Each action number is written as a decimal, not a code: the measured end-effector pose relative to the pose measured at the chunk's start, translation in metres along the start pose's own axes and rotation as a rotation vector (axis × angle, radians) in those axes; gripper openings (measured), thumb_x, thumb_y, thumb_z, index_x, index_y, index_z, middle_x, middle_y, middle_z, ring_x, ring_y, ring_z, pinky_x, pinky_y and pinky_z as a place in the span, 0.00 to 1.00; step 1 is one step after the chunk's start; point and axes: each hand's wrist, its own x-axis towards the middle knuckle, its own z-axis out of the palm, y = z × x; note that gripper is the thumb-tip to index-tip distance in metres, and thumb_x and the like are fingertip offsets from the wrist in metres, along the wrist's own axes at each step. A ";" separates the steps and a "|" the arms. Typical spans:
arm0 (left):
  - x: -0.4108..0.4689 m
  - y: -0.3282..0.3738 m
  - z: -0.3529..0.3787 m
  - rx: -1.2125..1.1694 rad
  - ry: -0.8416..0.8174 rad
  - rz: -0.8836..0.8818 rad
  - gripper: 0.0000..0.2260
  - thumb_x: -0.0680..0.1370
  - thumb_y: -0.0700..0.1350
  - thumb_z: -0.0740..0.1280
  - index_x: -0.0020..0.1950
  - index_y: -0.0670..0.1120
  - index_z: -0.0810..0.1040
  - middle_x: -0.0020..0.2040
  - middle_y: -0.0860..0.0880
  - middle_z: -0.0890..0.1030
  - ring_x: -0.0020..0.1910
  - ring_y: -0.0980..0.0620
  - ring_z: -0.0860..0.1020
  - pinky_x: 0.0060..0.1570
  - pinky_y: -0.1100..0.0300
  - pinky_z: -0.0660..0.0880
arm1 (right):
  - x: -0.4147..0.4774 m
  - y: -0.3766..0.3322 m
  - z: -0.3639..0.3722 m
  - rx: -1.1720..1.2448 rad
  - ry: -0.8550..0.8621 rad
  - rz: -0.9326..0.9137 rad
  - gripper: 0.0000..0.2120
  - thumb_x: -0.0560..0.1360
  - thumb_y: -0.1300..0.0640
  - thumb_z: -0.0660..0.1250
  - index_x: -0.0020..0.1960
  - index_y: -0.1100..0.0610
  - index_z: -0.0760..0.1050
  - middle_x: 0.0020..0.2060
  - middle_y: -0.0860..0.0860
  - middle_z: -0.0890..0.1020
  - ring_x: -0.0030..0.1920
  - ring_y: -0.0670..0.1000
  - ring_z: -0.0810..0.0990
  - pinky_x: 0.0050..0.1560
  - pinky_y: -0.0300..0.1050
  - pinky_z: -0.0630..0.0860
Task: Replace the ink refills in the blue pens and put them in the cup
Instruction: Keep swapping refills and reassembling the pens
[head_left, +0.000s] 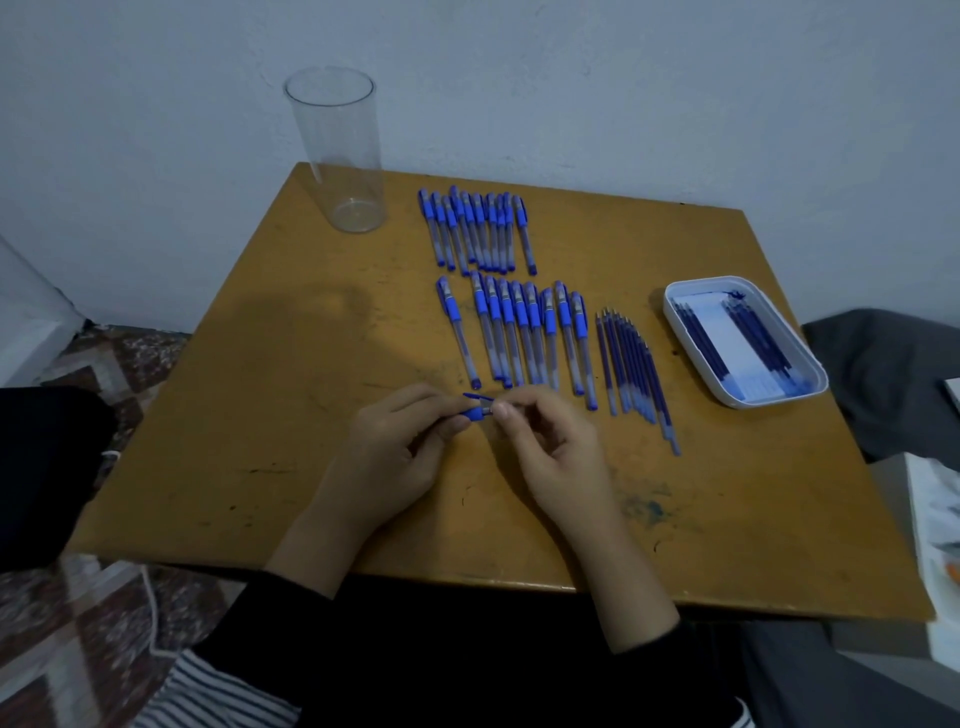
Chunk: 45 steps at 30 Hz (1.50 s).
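Note:
Both hands hold one blue pen (479, 410) over the middle of the brown table (260, 415). My left hand (400, 447) grips its blue cap end, my right hand (545, 441) pinches the other end, which its fingers hide. Two rows of several capped blue pens lie beyond: a far row (478, 231) and a near row (524, 332). A fan of loose ink refills (634, 364) lies right of the near row. The clear plastic cup (343, 150) stands upright and empty at the table's far left corner.
A white tray (691, 291) holding several more refills sits near the table's right edge. A wall stands right behind the table. Dark cloth lies at the right, papers at the far right edge, patterned floor at the left.

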 end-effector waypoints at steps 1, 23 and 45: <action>0.000 0.001 -0.001 0.001 -0.010 0.005 0.07 0.78 0.38 0.70 0.55 0.40 0.85 0.49 0.51 0.82 0.48 0.62 0.78 0.51 0.71 0.72 | 0.000 0.001 0.000 -0.026 -0.011 -0.016 0.04 0.78 0.59 0.67 0.52 0.57 0.80 0.44 0.47 0.81 0.48 0.48 0.80 0.49 0.40 0.77; 0.001 0.002 0.000 0.006 -0.049 -0.002 0.08 0.78 0.38 0.71 0.56 0.42 0.84 0.50 0.50 0.83 0.48 0.59 0.79 0.50 0.69 0.73 | 0.001 0.000 -0.001 0.082 -0.036 0.102 0.06 0.78 0.59 0.70 0.54 0.54 0.79 0.45 0.47 0.80 0.47 0.50 0.79 0.47 0.42 0.78; 0.000 -0.001 -0.002 0.123 0.040 -0.124 0.08 0.78 0.36 0.71 0.57 0.41 0.84 0.48 0.50 0.82 0.45 0.62 0.75 0.48 0.75 0.68 | 0.000 0.007 -0.004 -0.226 -0.022 0.114 0.07 0.71 0.65 0.71 0.44 0.54 0.80 0.41 0.45 0.80 0.43 0.46 0.79 0.45 0.40 0.79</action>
